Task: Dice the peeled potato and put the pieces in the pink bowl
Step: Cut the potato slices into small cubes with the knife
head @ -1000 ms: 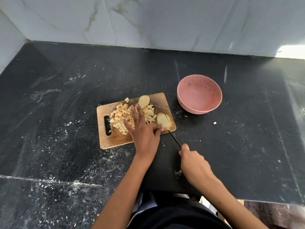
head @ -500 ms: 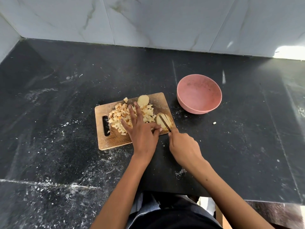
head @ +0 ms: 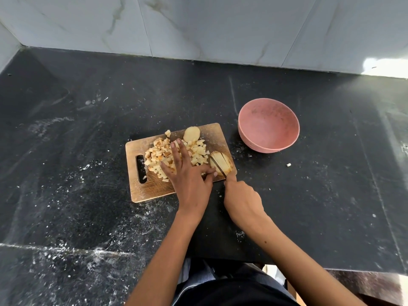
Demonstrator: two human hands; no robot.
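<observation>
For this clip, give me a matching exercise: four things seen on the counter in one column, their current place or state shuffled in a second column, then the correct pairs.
Things
1. pink bowl
2. diced pieces
3. potato chunk
4. knife

States
A. heaped on the cutting board, partly under the left hand
B. gripped by the right hand, blade across a potato chunk
C. empty, on the counter beside the board
D. part-sliced at the board's right edge

Pairs: 1-C, 2-A, 3-D, 4-B

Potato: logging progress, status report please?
Right hand grips knife, slicing potato piece. Left hand steadies it. Bowl empty. Nothing in the way.
</observation>
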